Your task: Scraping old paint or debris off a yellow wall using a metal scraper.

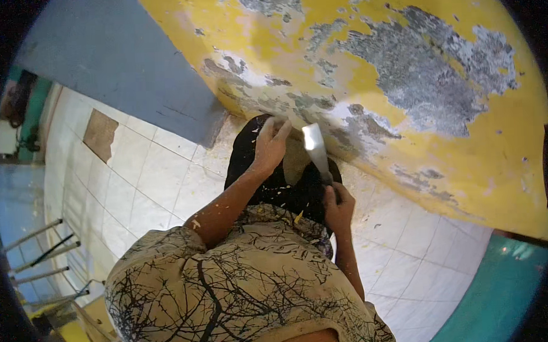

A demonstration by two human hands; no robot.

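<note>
Scraper (317, 150) clamped in your right hand (337, 206), keep its blade flat against the peeling yellow wall (403, 76) while your open left hand (270, 144) braces beside it.

White tiled floor (147, 169) strewn with yellow paint flakes (216, 150) near the wall; a brown patch (100, 135) replaces one tile.

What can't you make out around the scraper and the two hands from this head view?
- Scraper handle: hidden inside the right hand.
- Blade tip: whether it touches the yellow wall cannot be told; glare washes it out.
- Left hand fingertips: whether they press the wall is unclear.
- Wall base: hidden behind the dark trousers.
- Legs and feet: hidden by the patterned shirt.
</note>
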